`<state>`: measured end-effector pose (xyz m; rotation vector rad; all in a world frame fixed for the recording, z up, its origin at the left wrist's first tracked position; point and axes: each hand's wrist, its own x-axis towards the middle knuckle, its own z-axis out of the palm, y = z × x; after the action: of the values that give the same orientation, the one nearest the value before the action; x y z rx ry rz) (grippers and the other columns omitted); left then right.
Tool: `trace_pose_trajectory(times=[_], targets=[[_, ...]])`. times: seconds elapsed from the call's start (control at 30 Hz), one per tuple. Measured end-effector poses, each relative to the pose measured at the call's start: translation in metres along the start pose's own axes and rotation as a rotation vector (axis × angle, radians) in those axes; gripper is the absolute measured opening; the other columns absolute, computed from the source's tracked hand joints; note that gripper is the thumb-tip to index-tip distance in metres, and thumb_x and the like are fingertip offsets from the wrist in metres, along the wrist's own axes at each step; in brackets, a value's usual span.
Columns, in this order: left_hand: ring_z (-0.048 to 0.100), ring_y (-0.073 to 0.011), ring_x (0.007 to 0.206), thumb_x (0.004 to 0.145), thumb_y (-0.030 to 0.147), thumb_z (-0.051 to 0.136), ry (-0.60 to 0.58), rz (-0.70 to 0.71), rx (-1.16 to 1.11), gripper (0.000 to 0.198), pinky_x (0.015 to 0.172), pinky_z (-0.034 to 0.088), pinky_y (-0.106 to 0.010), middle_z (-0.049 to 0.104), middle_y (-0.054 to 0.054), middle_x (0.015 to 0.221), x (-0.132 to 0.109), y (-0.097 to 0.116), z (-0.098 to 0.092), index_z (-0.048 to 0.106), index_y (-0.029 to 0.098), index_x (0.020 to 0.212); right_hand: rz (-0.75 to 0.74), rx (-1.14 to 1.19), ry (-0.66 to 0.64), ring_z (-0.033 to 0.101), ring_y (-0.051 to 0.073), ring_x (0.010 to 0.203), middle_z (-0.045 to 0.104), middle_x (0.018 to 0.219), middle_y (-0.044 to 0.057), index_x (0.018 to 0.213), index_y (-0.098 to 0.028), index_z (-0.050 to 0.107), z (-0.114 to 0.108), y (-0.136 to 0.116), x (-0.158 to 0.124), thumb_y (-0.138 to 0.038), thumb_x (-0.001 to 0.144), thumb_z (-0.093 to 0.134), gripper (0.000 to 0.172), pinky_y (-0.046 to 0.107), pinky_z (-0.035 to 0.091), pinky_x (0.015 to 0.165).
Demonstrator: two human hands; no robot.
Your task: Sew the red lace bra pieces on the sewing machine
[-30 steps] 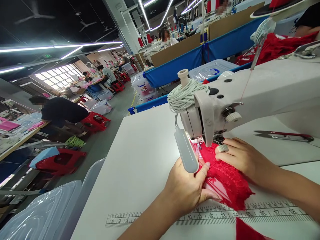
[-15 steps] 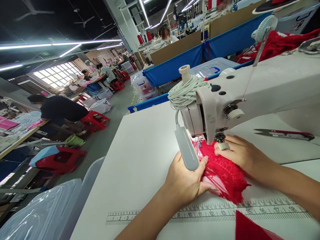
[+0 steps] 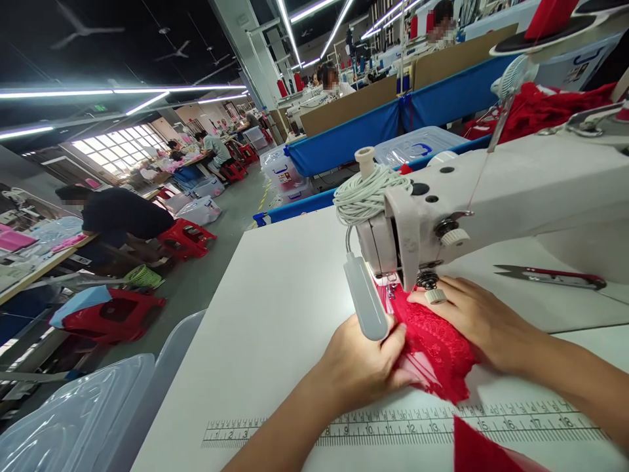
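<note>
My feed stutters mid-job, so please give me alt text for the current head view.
The left hand pinches red lace fabric and the right hand rests on it, at a white sewing machine. Snips lie on the white table to the right, and a printed ruler crosses its near side.

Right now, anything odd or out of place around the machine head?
Mildly: a pale cord is bunched in a coil atop the sewing machine instead of tucked away. No spill or damage visible there.

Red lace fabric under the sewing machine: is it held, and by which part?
The left grip holds the red lace fabric at its left side; the right grip rests on its right side, whether pinching is unclear.
</note>
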<state>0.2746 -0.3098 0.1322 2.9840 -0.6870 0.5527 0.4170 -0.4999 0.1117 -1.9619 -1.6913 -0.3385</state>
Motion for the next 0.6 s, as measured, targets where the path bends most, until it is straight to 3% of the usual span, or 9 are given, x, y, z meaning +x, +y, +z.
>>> trace_pose_trajectory(times=[0.17,0.27,0.37,0.5,0.6], targets=[[0.059,-0.0182,0.072,0.095,0.056,0.045,0.011,0.013,0.086,0.05,0.063,0.051,-0.031,0.061,-0.007,0.082,0.002,0.009,-0.009,0.062,0.01,0.106,0.058,-0.015,-0.099,0.052,0.023,0.084,0.058,0.092,0.009,0.096,-0.019,0.061,-0.004,-0.003,-0.003,-0.013,0.085,0.045,0.021,0.035,0.043,0.072],[0.055,-0.0152,0.064,0.094,0.024,0.048,0.05,0.019,0.144,0.018,0.053,0.043,-0.026,0.058,-0.004,0.075,0.004,0.011,-0.01,0.063,0.013,0.096,0.021,-0.068,-0.053,0.052,0.025,0.091,0.06,0.093,0.011,0.095,-0.018,0.062,-0.005,-0.004,-0.003,-0.012,0.083,0.043,0.023,0.036,0.044,0.075],[0.05,-0.0128,0.058,0.085,-0.001,0.044,0.086,0.046,0.233,0.022,0.046,0.036,-0.025,0.055,-0.001,0.07,0.003,0.01,-0.008,0.06,0.014,0.084,-0.045,-0.135,0.031,0.055,0.024,0.088,0.064,0.097,0.011,0.099,-0.018,0.063,-0.003,-0.006,-0.004,-0.007,0.083,0.04,0.03,0.033,0.044,0.07],[0.057,-0.0118,0.066,0.087,-0.002,0.039,0.041,0.054,0.123,0.024,0.041,0.032,-0.022,0.062,-0.006,0.091,0.001,0.005,-0.004,0.056,0.014,0.081,-0.052,-0.039,0.043,0.062,0.015,0.077,0.069,0.109,0.004,0.11,-0.021,0.059,0.004,-0.011,-0.011,0.003,0.076,0.037,0.048,0.025,0.041,0.058],[0.06,-0.0127,0.074,0.091,0.006,0.037,-0.046,0.003,-0.117,0.019,0.045,0.039,-0.021,0.062,-0.011,0.111,0.0,0.0,-0.002,0.054,0.014,0.093,0.004,0.075,0.031,0.059,0.013,0.065,0.069,0.091,0.001,0.104,-0.023,0.06,0.007,-0.014,-0.012,0.005,0.07,0.036,0.05,0.024,0.039,0.054]])
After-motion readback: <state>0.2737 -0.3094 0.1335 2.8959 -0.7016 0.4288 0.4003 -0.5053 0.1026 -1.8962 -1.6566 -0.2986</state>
